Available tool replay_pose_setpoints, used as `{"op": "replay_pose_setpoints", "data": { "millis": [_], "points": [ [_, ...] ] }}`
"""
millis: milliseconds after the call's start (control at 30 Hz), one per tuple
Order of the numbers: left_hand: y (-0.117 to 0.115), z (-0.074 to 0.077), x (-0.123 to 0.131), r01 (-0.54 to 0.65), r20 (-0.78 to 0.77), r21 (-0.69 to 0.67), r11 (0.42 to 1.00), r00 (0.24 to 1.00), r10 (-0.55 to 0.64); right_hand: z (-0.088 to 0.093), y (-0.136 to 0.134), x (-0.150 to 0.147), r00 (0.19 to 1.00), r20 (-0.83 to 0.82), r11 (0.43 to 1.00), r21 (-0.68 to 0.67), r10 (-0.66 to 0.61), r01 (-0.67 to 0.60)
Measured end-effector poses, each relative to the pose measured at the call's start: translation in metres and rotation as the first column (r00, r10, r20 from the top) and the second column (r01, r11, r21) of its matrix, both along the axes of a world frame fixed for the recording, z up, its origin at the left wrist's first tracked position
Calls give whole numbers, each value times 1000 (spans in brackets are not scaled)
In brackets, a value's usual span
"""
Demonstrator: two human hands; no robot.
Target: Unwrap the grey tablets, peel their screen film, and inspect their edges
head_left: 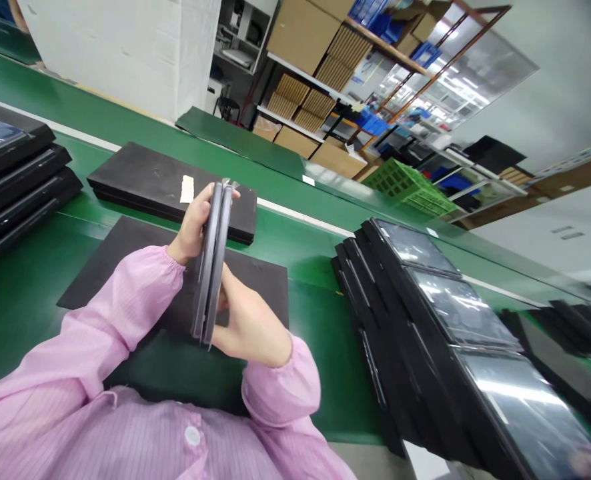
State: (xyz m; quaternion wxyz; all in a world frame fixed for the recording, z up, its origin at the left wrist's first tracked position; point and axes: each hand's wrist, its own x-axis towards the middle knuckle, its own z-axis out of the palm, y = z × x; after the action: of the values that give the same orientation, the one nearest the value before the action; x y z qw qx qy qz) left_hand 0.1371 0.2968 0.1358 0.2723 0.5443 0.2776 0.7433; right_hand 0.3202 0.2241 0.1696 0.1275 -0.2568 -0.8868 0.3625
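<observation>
A pair of slim, dark grey tablet-like panels stands upright, edge toward me and pressed face to face. My left hand is closed around their far upper part, its fingertips showing past the top edge. Lower down on the right side, my right hand grips the same panels with the thumb near the bottom edge. Their broad faces are turned out of sight. Under them a flat black foam sheet lies on the green work surface.
Behind the sheet lie stacked black foam slabs bearing a cream paper tag. Black trays with a glossy screen are piled at left. At right, tall tray stacks hold glossy screens. Shelves with cartons stand beyond.
</observation>
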Motion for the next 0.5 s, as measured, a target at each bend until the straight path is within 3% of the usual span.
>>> {"op": "replay_pose_setpoints", "data": {
  "millis": [100, 233, 500],
  "points": [
    [-6, 0, 4, 13, 14, 39, 999, 1000, -14, 8, 0, 17, 985, -150, 988, -113, 85, -102],
    [-8, -3, 8, 13, -9, 78, 997, 1000, -12, 4, -8, 25, 921, -387, 985, -135, 46, -106],
    [-17, 0, 11, -47, -107, 81, 996, 993, 55, 7, -21, 21, 872, -489, 991, -129, -26, -43]
  ]
}}
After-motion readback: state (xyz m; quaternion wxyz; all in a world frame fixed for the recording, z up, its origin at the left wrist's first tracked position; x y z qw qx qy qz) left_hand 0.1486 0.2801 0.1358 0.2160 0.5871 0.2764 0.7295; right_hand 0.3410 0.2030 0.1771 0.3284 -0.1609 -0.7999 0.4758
